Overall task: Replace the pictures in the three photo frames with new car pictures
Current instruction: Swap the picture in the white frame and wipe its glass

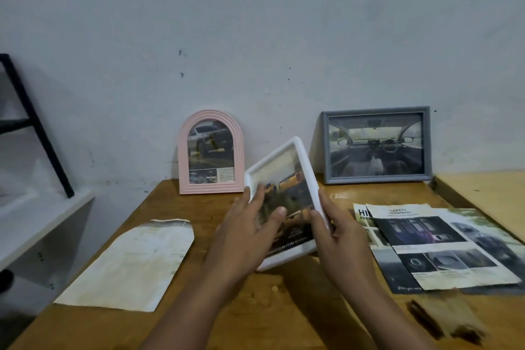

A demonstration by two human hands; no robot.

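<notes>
My left hand (250, 233) and right hand (338, 239) grip the tilted white rectangular photo frame (284, 202) above the wooden desk (227, 307), fingers (270, 214) curled around its edges, in front of the pink arched frame (210, 152)

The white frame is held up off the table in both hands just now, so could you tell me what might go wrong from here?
The white frame is tilted in mid-air, held by the left hand and right hand; a slip could drop it onto the wooden table. Swinging it back might also knock the pink arched frame standing upright behind it.
</notes>
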